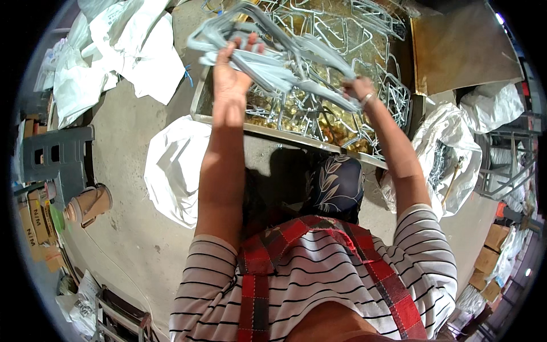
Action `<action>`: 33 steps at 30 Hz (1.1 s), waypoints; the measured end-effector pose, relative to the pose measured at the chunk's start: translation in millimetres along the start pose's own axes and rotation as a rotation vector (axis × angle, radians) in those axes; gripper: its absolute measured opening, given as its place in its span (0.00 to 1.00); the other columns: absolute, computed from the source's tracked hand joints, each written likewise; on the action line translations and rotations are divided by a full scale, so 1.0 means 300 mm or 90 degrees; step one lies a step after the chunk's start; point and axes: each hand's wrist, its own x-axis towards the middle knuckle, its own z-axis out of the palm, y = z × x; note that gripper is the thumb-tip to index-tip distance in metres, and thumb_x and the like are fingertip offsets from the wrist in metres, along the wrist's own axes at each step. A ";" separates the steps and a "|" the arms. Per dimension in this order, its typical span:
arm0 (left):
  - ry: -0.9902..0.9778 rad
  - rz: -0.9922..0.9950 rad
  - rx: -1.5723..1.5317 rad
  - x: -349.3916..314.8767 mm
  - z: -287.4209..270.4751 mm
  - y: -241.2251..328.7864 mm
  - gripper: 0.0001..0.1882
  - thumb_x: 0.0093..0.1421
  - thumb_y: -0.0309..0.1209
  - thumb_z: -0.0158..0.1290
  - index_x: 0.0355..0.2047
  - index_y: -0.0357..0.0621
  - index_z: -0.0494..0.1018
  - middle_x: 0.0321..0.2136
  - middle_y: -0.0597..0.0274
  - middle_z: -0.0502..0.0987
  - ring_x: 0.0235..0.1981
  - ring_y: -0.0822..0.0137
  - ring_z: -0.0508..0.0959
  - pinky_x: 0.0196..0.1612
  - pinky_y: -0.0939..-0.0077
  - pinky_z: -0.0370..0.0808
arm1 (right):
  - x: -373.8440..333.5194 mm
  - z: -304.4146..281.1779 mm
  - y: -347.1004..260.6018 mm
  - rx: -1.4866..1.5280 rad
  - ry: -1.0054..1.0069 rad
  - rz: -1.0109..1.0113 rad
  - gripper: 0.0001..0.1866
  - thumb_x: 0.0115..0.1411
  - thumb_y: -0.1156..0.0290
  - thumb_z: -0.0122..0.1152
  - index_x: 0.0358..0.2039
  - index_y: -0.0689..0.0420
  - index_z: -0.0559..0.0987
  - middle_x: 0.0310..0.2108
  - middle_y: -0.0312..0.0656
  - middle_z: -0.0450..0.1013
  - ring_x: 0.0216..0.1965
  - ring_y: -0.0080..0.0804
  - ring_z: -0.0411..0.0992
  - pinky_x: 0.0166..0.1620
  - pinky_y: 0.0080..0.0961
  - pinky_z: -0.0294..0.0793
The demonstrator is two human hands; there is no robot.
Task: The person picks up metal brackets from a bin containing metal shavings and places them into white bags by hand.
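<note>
Several grey wire frames [273, 73], outlines blurry

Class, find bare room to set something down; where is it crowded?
Bare floor lies between the grey stool and the white sack beside the left forearm. The metal tray is crowded with bent wire pieces beneath the held grey bundle.

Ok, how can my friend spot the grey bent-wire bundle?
Find the big rectangular metal tray, top middle. Over it, the left hand and right hand grip the grey bent-wire bundle. Unlike the silver bent wires lying in the tray, it's held up.
</note>
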 end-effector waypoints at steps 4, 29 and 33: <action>0.070 0.124 0.062 0.041 -0.017 0.088 0.09 0.54 0.26 0.47 0.33 0.33 0.67 0.32 0.49 0.72 0.32 0.65 0.74 0.36 0.67 0.74 | 0.041 -0.379 0.055 -0.527 0.310 -0.330 0.15 0.43 0.75 0.52 0.34 0.66 0.69 0.27 0.54 0.71 0.29 0.43 0.72 0.32 0.34 0.69; 0.077 -0.023 0.240 0.016 0.036 -0.086 0.13 0.51 0.28 0.53 0.35 0.32 0.67 0.26 0.53 0.72 0.27 0.63 0.74 0.33 0.69 0.74 | -0.195 0.151 -0.454 -0.455 -0.531 -0.482 0.64 0.24 0.42 0.71 0.58 0.61 0.50 0.57 0.53 0.53 0.60 0.44 0.47 0.62 0.35 0.46; 0.130 0.025 0.098 0.040 0.005 -0.081 0.12 0.54 0.31 0.51 0.35 0.36 0.66 0.27 0.56 0.71 0.29 0.64 0.72 0.38 0.67 0.72 | -0.266 0.276 -0.347 -0.477 -0.573 -0.341 0.54 0.31 0.49 0.72 0.54 0.64 0.57 0.48 0.52 0.64 0.49 0.40 0.63 0.52 0.28 0.60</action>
